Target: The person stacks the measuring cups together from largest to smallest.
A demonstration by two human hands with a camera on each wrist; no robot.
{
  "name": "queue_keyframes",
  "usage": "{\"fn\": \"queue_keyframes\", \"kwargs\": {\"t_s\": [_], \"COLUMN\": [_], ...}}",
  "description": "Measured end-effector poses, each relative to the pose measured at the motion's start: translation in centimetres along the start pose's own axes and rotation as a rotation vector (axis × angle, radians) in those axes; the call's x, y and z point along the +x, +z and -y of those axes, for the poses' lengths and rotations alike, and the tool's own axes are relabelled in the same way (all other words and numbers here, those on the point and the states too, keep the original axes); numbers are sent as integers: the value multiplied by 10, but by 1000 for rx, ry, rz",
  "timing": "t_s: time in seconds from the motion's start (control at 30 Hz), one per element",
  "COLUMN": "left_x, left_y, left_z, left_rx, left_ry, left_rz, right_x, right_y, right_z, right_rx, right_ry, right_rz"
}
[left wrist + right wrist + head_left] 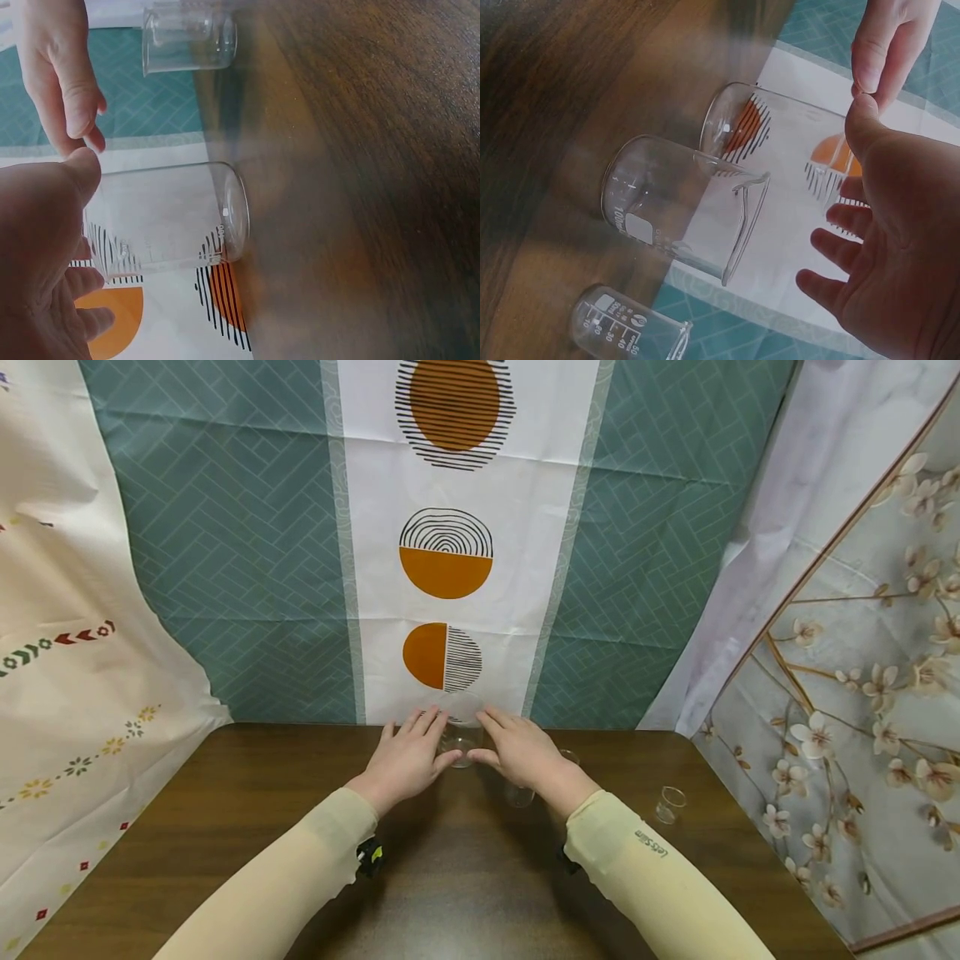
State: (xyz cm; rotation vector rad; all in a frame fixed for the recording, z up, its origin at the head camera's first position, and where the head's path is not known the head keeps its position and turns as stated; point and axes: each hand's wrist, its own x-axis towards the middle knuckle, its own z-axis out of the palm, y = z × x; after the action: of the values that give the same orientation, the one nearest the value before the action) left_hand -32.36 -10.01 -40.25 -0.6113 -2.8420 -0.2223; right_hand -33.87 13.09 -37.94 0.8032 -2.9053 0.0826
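Note:
A tall clear glass beaker (460,745) stands upright near the table's back edge, between the two hands. On its left is my left hand (408,756), fingers extended forward at its upper side and thumb at the front. My right hand (521,750) mirrors it on the right. In the left wrist view the left thumb overlaps the upper end of the beaker (169,217). The right wrist view shows the right fingers spread and loosely bent, thumb tip by the other hand's fingertips. A medium beaker (682,206) marked 100 ml stands beside, partly hidden by the right hand in the head view.
A small graduated beaker (670,806) stands farther right on the brown wooden table (465,877). Behind the table hangs a patterned cloth (255,568). Floral cloth (862,760) borders the right side and a cream cloth (75,693) the left.

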Motion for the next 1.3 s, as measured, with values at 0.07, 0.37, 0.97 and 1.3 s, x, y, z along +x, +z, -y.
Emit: {"fn": "queue_keyframes", "kwargs": {"t_s": [0.07, 0.37, 0.97, 1.3], "left_x": [-1, -4, -15, -24], "left_y": [0, -1, -2, -2], "left_z": [0, 2, 3, 0], "left_rx": [5, 24, 26, 8], "left_ry": [1, 14, 41, 52], "left_rz": [-2, -14, -45, -76], "right_x": [0, -3, -10, -19], "right_y": [0, -1, 0, -3], "right_z": [0, 2, 2, 7], "right_rx": [3, 6, 6, 23], "right_ry": [-1, -30, -50, -86], "right_rz": [0, -40, -38, -63]}}
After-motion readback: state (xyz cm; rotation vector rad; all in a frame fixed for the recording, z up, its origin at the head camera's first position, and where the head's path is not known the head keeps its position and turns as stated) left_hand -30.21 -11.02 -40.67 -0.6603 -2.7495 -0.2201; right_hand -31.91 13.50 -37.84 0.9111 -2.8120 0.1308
